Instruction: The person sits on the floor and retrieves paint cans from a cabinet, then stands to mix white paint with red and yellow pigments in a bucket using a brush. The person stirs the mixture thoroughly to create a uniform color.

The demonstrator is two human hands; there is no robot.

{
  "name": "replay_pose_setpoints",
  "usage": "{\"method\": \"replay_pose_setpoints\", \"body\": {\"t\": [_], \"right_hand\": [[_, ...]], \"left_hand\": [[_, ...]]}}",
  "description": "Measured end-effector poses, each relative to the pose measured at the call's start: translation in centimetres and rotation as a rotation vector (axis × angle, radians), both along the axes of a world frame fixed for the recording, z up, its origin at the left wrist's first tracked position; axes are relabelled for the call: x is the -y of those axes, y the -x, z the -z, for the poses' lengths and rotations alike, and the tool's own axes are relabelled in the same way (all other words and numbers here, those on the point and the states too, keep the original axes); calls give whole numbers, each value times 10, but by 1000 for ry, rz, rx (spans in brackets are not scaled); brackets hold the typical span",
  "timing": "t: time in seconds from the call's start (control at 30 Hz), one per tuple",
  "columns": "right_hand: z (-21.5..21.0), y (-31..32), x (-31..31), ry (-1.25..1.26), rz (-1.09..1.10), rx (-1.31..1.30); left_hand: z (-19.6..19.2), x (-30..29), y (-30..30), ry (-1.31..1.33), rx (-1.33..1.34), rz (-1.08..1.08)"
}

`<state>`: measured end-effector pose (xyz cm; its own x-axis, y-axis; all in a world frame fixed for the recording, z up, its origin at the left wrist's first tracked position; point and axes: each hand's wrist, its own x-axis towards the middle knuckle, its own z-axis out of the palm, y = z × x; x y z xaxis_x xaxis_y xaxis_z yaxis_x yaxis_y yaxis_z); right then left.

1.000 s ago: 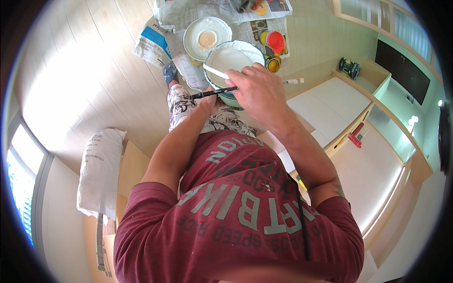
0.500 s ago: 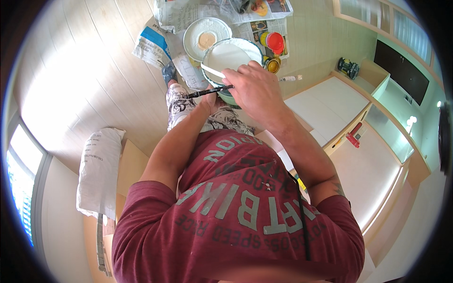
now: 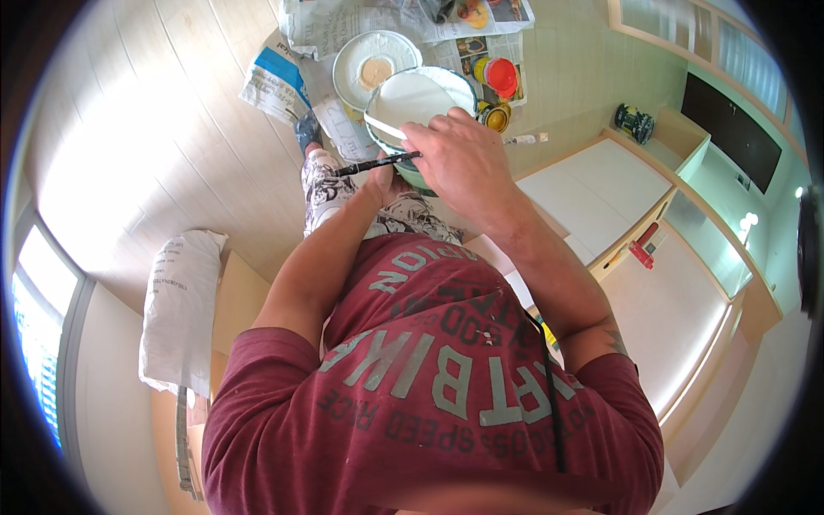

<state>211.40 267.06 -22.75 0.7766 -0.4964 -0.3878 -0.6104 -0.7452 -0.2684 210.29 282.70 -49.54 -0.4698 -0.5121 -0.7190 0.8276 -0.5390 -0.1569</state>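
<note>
Pale plank flooring (image 3: 154,154) fills the room below us, with newspaper sheets (image 3: 343,26) spread at the far edge. We see a round bucket (image 3: 419,96) of white paint just beyond the knees, its rim greenish. Our right hand (image 3: 463,159) is closed around a flat white stirring stick (image 3: 384,127) resting across the bucket rim. Our left hand (image 3: 386,180) is mostly hidden; it appears closed on a thin black handle (image 3: 373,163) pointing left. Beside the bucket lie a round white lid (image 3: 376,64), a red-capped jar (image 3: 500,77) and a small yellow tin (image 3: 493,116). A blue-and-white bag (image 3: 276,81) lies left; a white sack (image 3: 176,305) rests on a cardboard box (image 3: 236,300).
</note>
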Motion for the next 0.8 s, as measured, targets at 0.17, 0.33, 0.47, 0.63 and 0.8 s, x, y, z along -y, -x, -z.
{"method": "replay_pose_setpoints", "body": {"t": [0.17, 0.33, 0.47, 0.63, 0.8], "right_hand": [[2, 0, 1, -5, -2, -10], [3, 0, 1, -7, 4, -11], [3, 0, 1, -12, 3, -22], [2, 0, 1, -18, 4, -27], [-5, 4, 0, -45, 18, -22]], "left_hand": [[-3, 2, -2, 17, -6, -11], [-9, 5, -6, -3, -20, -16], [-22, 10, -11, 10, -2, -26], [-33, 14, -17, -11, 35, 2], [-20, 8, -11, -28, 38, -38]]}}
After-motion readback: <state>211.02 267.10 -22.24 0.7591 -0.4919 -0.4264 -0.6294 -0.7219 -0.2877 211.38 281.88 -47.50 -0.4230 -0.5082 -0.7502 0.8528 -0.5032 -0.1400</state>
